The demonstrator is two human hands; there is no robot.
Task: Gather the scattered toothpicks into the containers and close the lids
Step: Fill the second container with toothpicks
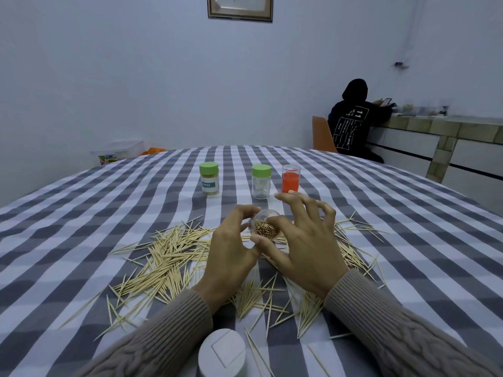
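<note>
Over the middle of the checked tablecloth (pixel 81 213), the left hand (pixel 231 251) grips a clear jar (pixel 268 229) of toothpicks, tilted toward the camera, probably to steady it, while the right hand (pixel 304 240) pinches its near rim, other fingers spread. Loose toothpicks (pixel 168 257) lie all around. Two green-lidded jars (pixel 209 183) and a red one (pixel 290 178) stand beyond; a white lid (pixel 221 352) lies nearest. Behind, a seated person (pixel 351 121) faces a tiled counter (pixel 435 131).
</note>
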